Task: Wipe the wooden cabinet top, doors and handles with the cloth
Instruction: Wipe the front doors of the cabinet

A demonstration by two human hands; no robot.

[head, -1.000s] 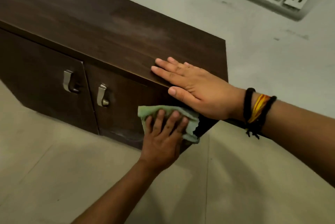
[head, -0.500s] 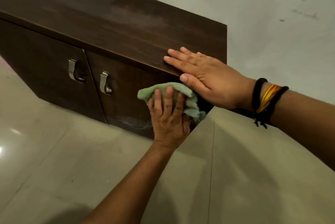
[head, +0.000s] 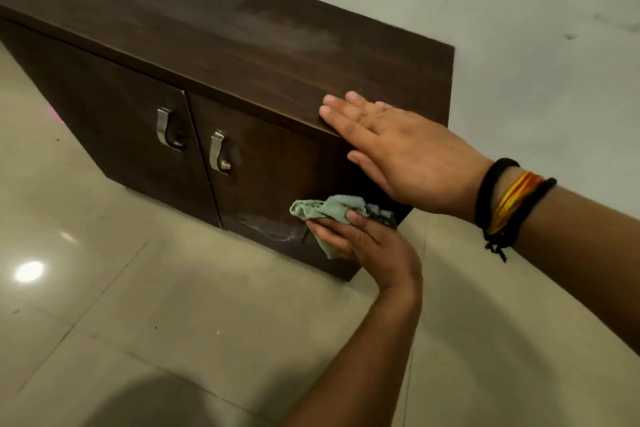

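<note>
Head view: the wooden cabinet stands on the tiled floor with its back against the pale wall; its long axis runs from the upper left of the picture down toward the right, and its doors face the lower left, toward open floor; bare tiles lie in front of the doors and off the near right end. The cabinet top is dark brown wood grain with a paler, hazy patch near the middle; its front edge overhangs the two doors; the left door and the right door each carry a curved metal handle, the left handle and the right handle close beside the seam between them; a whitish smear shows low on the right door. The right hand lies flat on the near right corner of the top, its fingers straight and held together, pointing left along the front edge; black and orange-yellow bands circle that wrist. The left hand is at the lower right part of the right door, its fingers curled round a crumpled pale green cloth, thumb pinching it from above; the cloth's bunched end points left, toward the smear.
</note>
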